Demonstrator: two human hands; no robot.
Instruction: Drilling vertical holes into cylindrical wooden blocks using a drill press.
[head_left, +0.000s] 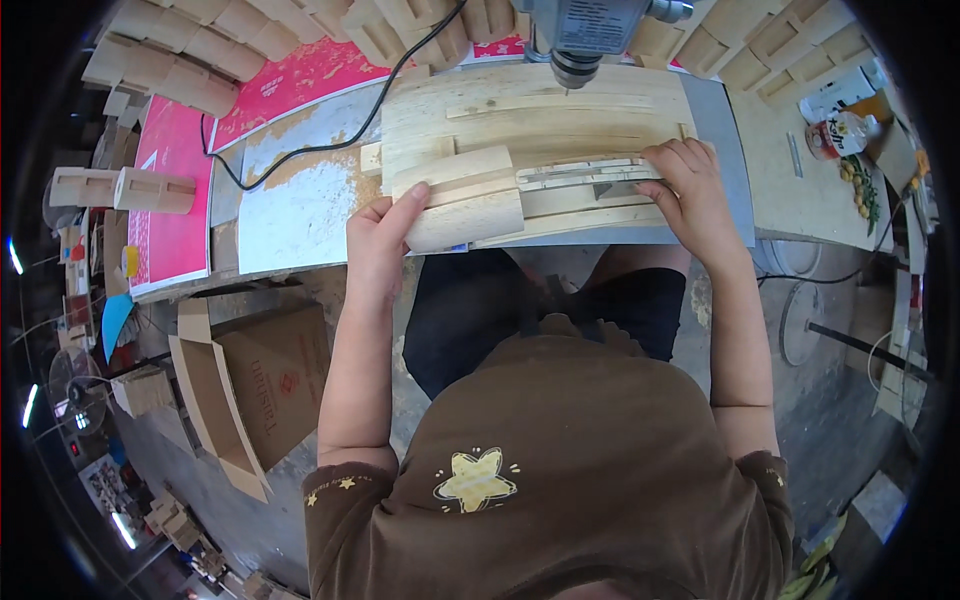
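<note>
My left hand [380, 232] grips the left end of a pale wooden block [468, 212] with a rounded face and a long groove, its thumb on top. The fingers of my right hand [690, 190] are closed on the right end of a narrow, pale strip [580, 174] with dark marks and a slot along it. The strip's left end meets the block's right end; whether it enters the groove I cannot tell. Both lie over a wooden jig board [560, 118] with raised strips. Above its far edge hangs a drill chuck [575, 68].
Similar wooden blocks are stacked at the far left [190, 50] and far right [770, 45]. A black cable [335, 145] crosses the sawdust-covered left side of the table. Below stands an open cardboard box [265, 375]. A white container [838, 135] sits at the right.
</note>
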